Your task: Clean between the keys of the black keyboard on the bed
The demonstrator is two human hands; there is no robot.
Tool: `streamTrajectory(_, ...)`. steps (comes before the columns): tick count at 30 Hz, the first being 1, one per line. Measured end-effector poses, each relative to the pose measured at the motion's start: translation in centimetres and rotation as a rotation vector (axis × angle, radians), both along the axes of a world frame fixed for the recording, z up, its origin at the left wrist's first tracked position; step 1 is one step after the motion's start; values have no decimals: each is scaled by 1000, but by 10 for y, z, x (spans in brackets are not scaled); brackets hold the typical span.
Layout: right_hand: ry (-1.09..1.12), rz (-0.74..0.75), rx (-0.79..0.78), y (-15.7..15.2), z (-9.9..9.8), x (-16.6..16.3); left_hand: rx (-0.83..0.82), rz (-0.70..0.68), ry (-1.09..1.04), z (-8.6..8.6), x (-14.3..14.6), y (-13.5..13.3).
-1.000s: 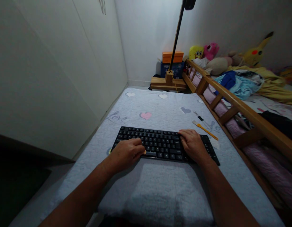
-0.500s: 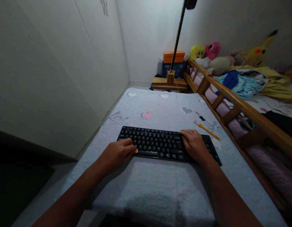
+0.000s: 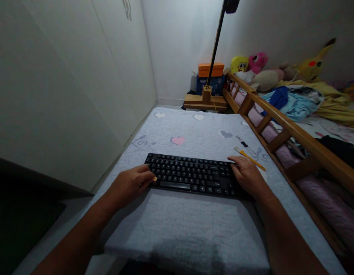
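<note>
Keyboard [image 3: 184, 173], left hand [image 3: 131, 182] curled narrow at left edge, right hand [image 3: 248, 175] over right end, grips unclear, cloth [image 3: 198, 130] spreading beyond.

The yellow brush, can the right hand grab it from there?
Probably yes: the right hand is at the keyboard, with the yellow brush just beyond it and nothing seeming to block the way.

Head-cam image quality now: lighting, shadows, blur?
Head view: dim overall, near-black at lower left; back wall brightest around the black pole. Head view: soft shadows on the pale cloth, darkest at its near edge; keyboard outline clear, key legends too small to read.
</note>
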State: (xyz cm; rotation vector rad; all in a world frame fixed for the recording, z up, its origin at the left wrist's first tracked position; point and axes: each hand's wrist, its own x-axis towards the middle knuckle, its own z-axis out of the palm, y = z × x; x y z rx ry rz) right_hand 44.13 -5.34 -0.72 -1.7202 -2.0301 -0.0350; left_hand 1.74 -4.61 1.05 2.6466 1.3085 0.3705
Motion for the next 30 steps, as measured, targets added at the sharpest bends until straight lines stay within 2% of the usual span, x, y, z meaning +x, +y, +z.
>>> streamTrajectory(4,29,-56,9,-6,4,36,-6,46,14,2,-12,0)
streamTrajectory(9,119,-165,32,-17,-4,63,-19,82,5,1,-25,1)
streamTrajectory(13,207,-249,57,-20,-11,65,-21,75,-63,1,-18,-2)
streamTrajectory(18,225,-250,72,-18,-17,62,-63,-20,-143,-1,12,-12)
streamTrajectory(21,213,-264,80,-18,-20,63,-80,-25,-131,-3,22,-16)
streamTrajectory(30,222,-295,43,-16,-25,66,-51,104,-131,-4,3,-18)
